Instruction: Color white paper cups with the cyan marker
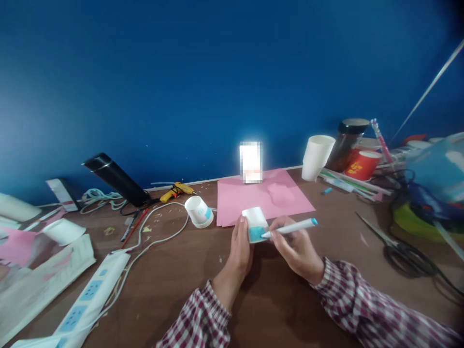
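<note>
My left hand [239, 247] is wrapped round a small white paper cup [255, 216], tilted, with a blue-coloured patch near its lower edge. My right hand [295, 249] grips a white marker [294, 227] with a blue end, its tip at the blue patch. Beyond the hands lie pink paper sheets [239, 200], with a cut pink piece [281, 194] on top. Left of my hands a second paper cup [198, 211] stands upside down, with a blue patch on its side. A small blue marker cap [326, 191] lies to the right of the sheets.
Scissors [402, 253] lie at right, near a red cup [362, 165], a stack of white cups [318, 157] and a dark jar [350, 145]. On the left are a power strip [90, 295], its white cord, a yellow glue gun [177, 191] and a black flask [118, 179].
</note>
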### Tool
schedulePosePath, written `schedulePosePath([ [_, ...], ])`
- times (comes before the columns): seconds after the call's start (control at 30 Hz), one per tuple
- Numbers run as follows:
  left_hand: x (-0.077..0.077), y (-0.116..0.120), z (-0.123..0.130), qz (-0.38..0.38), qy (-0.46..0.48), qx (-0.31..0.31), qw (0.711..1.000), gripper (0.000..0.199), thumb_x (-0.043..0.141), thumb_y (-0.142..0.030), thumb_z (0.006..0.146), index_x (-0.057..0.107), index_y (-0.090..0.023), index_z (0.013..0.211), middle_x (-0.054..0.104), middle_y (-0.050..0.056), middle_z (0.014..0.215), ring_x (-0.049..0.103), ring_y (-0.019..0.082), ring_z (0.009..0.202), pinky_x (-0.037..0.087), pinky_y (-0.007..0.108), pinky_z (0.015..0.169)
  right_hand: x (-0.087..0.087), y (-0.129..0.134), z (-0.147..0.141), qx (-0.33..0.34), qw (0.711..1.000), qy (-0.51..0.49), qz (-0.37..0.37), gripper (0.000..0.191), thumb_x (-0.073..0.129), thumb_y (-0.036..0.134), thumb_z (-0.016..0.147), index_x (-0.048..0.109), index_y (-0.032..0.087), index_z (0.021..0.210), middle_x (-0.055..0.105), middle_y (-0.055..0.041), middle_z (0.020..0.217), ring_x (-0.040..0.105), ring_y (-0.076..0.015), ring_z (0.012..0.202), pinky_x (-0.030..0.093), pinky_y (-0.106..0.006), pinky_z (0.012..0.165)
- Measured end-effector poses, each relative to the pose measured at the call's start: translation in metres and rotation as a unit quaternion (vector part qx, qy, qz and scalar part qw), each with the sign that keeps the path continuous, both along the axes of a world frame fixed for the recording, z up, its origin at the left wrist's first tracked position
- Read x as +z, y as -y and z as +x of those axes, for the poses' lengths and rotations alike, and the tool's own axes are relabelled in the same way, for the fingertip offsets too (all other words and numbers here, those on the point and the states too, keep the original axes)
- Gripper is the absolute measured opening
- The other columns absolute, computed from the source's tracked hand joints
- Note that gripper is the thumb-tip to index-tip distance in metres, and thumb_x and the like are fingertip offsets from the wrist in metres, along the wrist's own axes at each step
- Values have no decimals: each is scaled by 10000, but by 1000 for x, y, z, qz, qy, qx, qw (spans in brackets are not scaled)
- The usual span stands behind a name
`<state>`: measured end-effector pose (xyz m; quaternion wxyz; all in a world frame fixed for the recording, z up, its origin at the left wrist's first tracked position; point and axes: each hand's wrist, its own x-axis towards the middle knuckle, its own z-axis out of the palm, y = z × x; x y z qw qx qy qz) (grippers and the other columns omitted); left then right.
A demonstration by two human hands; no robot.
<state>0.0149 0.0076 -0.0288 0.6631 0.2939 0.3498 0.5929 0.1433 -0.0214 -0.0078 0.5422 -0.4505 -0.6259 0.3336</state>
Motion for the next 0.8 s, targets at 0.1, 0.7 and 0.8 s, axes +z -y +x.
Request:
schedulePosePath([
  [0.1, 1, 0, 0, 5, -1, -16, 1000, 332, 572, -467, 818, 602, -137, 808, 575, 28, 748, 506, 135, 690, 432, 285, 692, 0, 1, 0, -14, 1000, 1, 2, 65, 512, 230, 878, 533, 185, 835, 535, 12, 669, 470, -99, 551, 390, -201, 499],
  [0.7, 6, 1, 1, -7, -14, -11, 1000, 322, 596, -461, 803, 607, -140, 780, 577, 22, 716, 504, 132, 671, 428, 272, 667, 5, 1, 0, 3, 1000, -3, -10, 83, 524, 241, 862, 527, 182, 803, 507, 12, 640, 448, -102, 528, 366, -210, 471],
  [0.8, 6, 1, 1, -14, 2, -13, 1000, 324, 611, -446, 797, 617, -122, 814, 602, 34, 741, 526, 137, 692, 442, 275, 681, 5, 2, 0, -6, 999, -43, -20, 101, 534, 280, 865, 542, 182, 845, 520, 10, 660, 447, -99, 518, 362, -207, 459],
])
